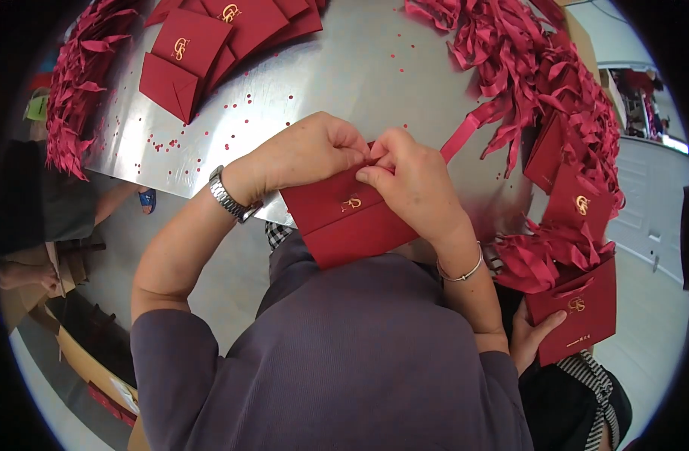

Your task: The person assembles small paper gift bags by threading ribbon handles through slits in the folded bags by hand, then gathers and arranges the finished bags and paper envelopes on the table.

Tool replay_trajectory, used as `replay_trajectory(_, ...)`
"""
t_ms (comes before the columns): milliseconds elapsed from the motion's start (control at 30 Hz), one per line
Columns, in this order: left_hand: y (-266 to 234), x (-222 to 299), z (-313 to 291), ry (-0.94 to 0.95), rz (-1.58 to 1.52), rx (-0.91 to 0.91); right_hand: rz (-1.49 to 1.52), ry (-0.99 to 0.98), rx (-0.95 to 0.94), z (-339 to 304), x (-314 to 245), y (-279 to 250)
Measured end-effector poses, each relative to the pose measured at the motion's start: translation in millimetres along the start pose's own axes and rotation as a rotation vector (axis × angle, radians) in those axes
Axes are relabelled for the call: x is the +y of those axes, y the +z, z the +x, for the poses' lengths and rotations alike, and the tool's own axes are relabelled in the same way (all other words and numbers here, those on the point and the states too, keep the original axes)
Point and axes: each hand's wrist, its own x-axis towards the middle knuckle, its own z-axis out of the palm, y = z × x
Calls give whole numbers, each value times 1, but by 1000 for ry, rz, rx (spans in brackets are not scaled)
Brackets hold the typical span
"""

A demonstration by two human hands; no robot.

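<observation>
**Two hands pinching the top edge of a flat red bag**

At the far left, a co-worker's hand (45, 279) is resting near some cardboard (72, 272), its exact hold too small to tell. Above it, a heap of crimson ribbons (77, 90) is hanging along the left end of the shiny metal surface (344, 71). To the right of that heap, a pile of red bags (201, 45) with gold emblems is lying flat and overlapping, and small red dots (168, 143) are scattering the metal nearby.

In the middle, the person's left hand (311, 154), wearing a metal watch (228, 197) at the wrist, is closing its fingers on the top edge of the red bag (352, 234). This bag is lying over the near edge of the surface, just before the person's torso, its gold emblem showing. The right hand (420, 180), a thin bracelet (462, 272) behind it, is pinching the same edge beside the left fingertips; what small piece lies between them is hidden.

A ribbon strip (463, 135) is running from the right hand toward a large ribbon heap (510, 60). At the lower right, another person's hand (538, 336) is gripping an emblem-marked bag (585, 334), with loose ribbons (536, 259) lying against its top.
</observation>
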Motion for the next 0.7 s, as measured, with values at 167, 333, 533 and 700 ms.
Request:
replay_trajectory(167, 3, -1, 1, 225, 353, 98, -25, 52, -69, -1, 1, 1)
replay_trajectory(333, 11, -13, -3, 231, 355, 348, -137, 0, -8, -3, 6, 11)
replay_trajectory(533, -18, -34, -18, 47, 179, 748, -170, 42, -75, 3, 7, 6)
replay_trajectory(700, -22, -49, -29, 68, 310, 874, -209, 26, -135, 4, 2, 1)
